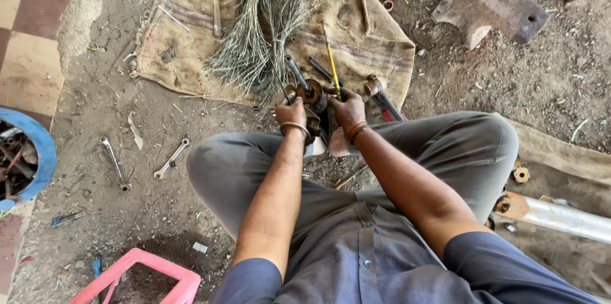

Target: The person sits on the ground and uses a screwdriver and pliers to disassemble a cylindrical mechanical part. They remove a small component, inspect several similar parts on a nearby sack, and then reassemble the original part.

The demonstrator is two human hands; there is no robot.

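Both hands close over a rusty round part (pixel 311 92), so the fingers of the left hand (pixel 291 113) and right hand (pixel 347 110) hide most of it, and how the yellow-handled tool (pixel 331 62) meets it cannot be told. The blue tub (pixel 39 145), pink stool (pixel 137 264) and silver pipe (pixel 566 218) are cut off by the picture's edges. The tub's jumbled scrap is too small to identify.

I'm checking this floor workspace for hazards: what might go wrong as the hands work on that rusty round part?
The right hand holds a yellow-handled tool close to the left hand on the rusty round part; a slip might jab fingers. Loose wrenches on the dirt floor may be knelt on.
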